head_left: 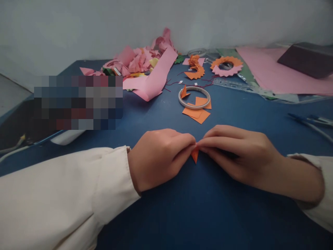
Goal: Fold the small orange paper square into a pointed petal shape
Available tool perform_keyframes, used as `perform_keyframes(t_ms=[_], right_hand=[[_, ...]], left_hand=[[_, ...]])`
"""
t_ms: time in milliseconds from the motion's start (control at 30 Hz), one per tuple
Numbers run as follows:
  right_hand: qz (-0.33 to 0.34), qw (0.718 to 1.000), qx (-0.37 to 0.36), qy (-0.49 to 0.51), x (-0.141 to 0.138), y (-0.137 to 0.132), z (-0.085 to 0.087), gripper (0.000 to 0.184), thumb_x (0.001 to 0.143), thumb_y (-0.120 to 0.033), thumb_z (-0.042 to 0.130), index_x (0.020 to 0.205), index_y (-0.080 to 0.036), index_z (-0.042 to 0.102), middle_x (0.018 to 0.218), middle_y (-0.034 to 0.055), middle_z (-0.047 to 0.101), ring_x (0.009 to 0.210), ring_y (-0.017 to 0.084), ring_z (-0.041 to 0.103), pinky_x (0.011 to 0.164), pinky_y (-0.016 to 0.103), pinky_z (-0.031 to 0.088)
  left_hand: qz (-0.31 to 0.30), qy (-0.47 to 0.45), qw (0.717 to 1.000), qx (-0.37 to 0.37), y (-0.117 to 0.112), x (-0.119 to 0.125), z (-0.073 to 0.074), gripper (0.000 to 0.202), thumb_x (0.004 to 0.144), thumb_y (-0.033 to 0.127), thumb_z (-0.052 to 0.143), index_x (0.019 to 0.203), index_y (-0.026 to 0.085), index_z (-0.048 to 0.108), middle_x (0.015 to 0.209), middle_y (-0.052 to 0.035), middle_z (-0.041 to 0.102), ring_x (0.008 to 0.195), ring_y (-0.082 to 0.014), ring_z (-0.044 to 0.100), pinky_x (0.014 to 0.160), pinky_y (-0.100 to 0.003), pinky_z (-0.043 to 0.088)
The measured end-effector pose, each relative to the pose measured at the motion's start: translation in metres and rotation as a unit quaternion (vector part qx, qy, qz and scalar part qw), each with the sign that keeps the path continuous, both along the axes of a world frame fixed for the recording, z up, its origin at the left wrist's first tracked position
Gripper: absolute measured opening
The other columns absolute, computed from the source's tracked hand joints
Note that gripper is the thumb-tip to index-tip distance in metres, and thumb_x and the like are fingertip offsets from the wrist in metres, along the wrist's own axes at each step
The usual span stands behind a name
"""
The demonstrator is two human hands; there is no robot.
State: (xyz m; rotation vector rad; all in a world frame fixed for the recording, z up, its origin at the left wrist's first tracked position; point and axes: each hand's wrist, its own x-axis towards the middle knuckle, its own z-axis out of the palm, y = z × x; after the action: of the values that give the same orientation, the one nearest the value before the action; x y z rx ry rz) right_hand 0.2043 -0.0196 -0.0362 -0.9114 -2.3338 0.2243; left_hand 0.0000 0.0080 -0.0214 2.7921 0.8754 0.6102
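Note:
A small folded piece of orange paper (195, 156) is pinched between my two hands, with its pointed tip showing below the fingers. My left hand (161, 158) grips it from the left between thumb and forefinger. From the other side, my right hand (239, 152) closes thumb and fingers on it; most of the paper is hidden. Just beyond lie several flat orange paper pieces (200, 116), partly under a roll of narrow tape (181, 100). Inside that ring stands a folded orange piece (184, 92).
Crumpled pink paper (140, 60) is heaped at the back left. An orange and pink paper ring (226, 64) and a curved orange chain (197, 72) lie at the back. A clear ruler (241, 85), pink sheets (270, 78) and a dark flat object (307, 59) are at right.

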Motion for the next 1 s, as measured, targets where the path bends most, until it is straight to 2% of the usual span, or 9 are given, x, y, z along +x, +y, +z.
perform_keyframes(t_ms=[367,1000], right_hand=[[0.011,1.0,-0.016,0.006,0.0007,-0.0003,0.0004,0.014,0.087,-0.01,0.05,0.093,-0.013,0.062,0.084,0.0046,0.06,0.077,0.009,0.056,0.069,0.019,0.046],[-0.002,1.0,0.011,-0.009,-0.0006,0.0015,-0.0004,0.013,0.089,-0.013,0.048,0.092,-0.018,0.06,0.084,0.0044,0.062,0.074,0.011,0.058,0.063,0.022,0.048]], left_hand=[[-0.002,-0.005,1.0,-0.02,0.0002,0.0007,0.0,0.019,0.087,0.022,0.049,0.088,0.016,0.067,0.073,-0.001,0.067,0.062,-0.0141,0.061,0.058,-0.024,0.045],[-0.002,0.006,1.0,-0.015,-0.0008,-0.0007,0.0018,0.021,0.088,0.023,0.046,0.086,0.017,0.066,0.071,-0.001,0.067,0.061,-0.0134,0.06,0.057,-0.023,0.043]])
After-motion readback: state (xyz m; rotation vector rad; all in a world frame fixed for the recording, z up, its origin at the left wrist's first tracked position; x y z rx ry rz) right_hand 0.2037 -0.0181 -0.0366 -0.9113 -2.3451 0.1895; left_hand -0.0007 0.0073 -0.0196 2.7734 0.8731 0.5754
